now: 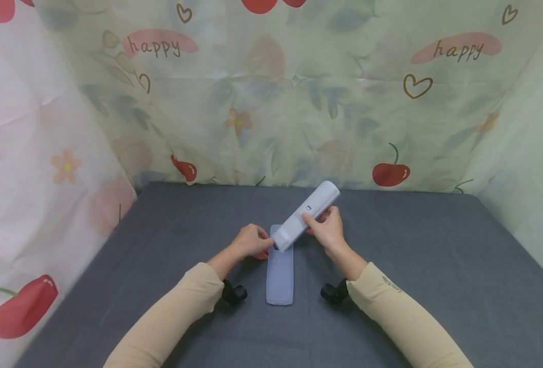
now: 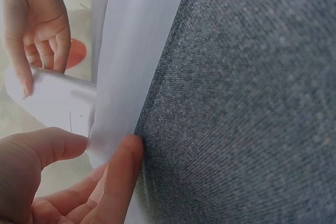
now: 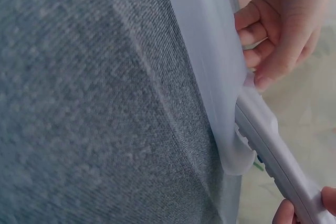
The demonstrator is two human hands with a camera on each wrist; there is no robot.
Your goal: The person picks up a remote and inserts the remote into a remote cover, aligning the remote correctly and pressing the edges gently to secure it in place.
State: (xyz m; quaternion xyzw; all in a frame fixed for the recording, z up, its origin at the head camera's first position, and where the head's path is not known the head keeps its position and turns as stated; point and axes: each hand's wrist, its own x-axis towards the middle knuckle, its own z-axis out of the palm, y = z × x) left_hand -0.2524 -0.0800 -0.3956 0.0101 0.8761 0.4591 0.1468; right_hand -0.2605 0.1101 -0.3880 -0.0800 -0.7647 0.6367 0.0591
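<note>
My right hand [image 1: 329,231] grips a white remote control [image 1: 314,204] by its sides, thumb on its back face. The remote is tilted, with its far end raised to the right and its near end at the opening of a translucent bluish remote cover [image 1: 279,281]. The cover lies lengthwise on the table. My left hand [image 1: 251,241] pinches the cover's left edge beside the opening, with the thumb [image 2: 65,144] near the remote's end. Buttons show along the underside of the remote [image 3: 273,150] in the right wrist view. The left hand's lower fingers are partly hidden in the head view.
A dark grey cloth covers the table [image 1: 414,255]. Patterned curtains [image 1: 294,102] hang behind it and at both sides. Black wrist cameras [image 1: 235,293] sit below both sleeves, on either side of the cover.
</note>
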